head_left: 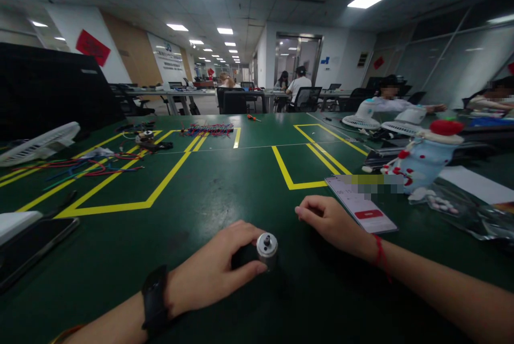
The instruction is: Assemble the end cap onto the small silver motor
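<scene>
A small silver metal cylinder (267,250) with a dark shaft on top stands upright on the green table (217,188). My left hand (217,266), with a black band on its wrist, pinches the cylinder between thumb and fingers from the left side. My right hand (327,221) rests on the table to the right with its fingers curled inward; nothing shows in it. Just beyond that hand lies a phone (375,222) with a lit screen and a red button.
Colored wires (104,164) and a small mechanism (146,140) lie at the left. Wire bundles (209,129) and an orange screwdriver (252,117) are farther back. A light blue cup (428,159), a plastic bag (477,221) and fans (361,116) stand right. A dark phone (36,250) lies left.
</scene>
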Demonstrator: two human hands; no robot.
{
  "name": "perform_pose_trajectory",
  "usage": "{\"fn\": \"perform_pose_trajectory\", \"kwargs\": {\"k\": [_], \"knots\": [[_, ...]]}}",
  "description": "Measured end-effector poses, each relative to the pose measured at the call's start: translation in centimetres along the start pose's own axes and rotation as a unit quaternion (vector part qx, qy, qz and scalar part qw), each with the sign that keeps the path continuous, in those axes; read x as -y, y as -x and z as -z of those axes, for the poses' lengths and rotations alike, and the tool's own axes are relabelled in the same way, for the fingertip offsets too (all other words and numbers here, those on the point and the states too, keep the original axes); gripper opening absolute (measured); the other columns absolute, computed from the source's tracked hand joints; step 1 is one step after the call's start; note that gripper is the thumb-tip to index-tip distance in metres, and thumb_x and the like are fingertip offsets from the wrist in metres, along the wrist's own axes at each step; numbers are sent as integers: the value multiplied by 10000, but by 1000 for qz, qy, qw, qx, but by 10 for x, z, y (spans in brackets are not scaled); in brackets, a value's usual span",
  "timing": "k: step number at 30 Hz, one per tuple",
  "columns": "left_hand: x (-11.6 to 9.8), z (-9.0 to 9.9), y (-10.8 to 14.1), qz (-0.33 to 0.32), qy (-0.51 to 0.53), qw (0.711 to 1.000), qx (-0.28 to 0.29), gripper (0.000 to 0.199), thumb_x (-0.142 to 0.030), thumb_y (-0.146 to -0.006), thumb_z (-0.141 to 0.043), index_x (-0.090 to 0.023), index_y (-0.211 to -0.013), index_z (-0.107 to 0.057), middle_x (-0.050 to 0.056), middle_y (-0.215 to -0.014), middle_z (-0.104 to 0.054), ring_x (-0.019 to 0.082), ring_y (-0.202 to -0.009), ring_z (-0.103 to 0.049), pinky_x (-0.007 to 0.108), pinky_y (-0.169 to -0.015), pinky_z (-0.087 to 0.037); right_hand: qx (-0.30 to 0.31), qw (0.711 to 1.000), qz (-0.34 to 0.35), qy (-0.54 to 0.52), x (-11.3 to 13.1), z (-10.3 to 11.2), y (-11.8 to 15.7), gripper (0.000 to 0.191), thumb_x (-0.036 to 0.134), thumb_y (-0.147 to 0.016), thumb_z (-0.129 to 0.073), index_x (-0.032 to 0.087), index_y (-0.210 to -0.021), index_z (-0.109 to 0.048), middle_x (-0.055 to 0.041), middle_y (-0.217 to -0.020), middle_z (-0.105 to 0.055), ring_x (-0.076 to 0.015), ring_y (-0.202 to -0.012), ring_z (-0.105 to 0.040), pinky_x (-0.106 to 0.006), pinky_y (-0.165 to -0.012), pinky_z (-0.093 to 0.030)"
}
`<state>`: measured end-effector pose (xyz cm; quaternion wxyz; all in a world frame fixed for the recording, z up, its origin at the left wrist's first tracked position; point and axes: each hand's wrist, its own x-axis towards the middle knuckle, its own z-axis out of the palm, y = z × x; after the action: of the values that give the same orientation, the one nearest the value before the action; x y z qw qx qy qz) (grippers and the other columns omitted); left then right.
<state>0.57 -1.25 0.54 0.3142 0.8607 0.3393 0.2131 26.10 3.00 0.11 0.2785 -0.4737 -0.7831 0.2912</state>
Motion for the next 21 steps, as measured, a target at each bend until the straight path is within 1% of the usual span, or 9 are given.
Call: {"fn": "perform_pose_trajectory", "kwargs": {"k": [4,9,13,18,21], "knots": [[1,-1,0,5,-4,1000,-4,268,-162,-852,-603,-244,-1104,-560,20,-1076,-614,212,-972,-555,328,-861,-424,13,997,14,75,-14,2,-3,289,353,-899,-482,153,-724,-597,4,-672,-567,-112,-583,-496,-246,-530,-353],[1,-2,-1,18,-8,1000,-3,271,-152,-844,-602,-247,-1095,-555,19,-1072,-609,211,-964,-556,332,-853,-428,25,985,74,152,-12,1,-1,205,295,-859,-546,160,-727,-625,-4,-706,-577,-115,-620,-489,-254,-560,-329],[0,-3,-1,19,-10,1000,-4,286,-136,-842,-594,-251,-1100,-546,17,-1085,-604,209,-973,-550,339,-861,-425,30,983,86,159,-13,1,-2,202,299,-869,-537,162,-751,-627,-7,-722,-576,-117,-638,-487,-255,-574,-324],[1,-3,-3,21,-8,1000,-5,258,-142,-840,-600,-239,-1075,-556,18,-1045,-613,207,-944,-555,334,-839,-432,37,983,81,162,-16,1,-4,212,313,-879,-526,165,-765,-625,-6,-731,-580,-116,-634,-487,-257,-572,-321],[3,-3,-2,22,-8,1000,-9,267,-151,-851,-598,-244,-1097,-551,18,-1064,-611,207,-958,-557,338,-850,-428,39,983,81,160,-16,0,-5,221,321,-884,-520,164,-771,-628,-8,-735,-585,-116,-637,-492,-259,-574,-324]]}}
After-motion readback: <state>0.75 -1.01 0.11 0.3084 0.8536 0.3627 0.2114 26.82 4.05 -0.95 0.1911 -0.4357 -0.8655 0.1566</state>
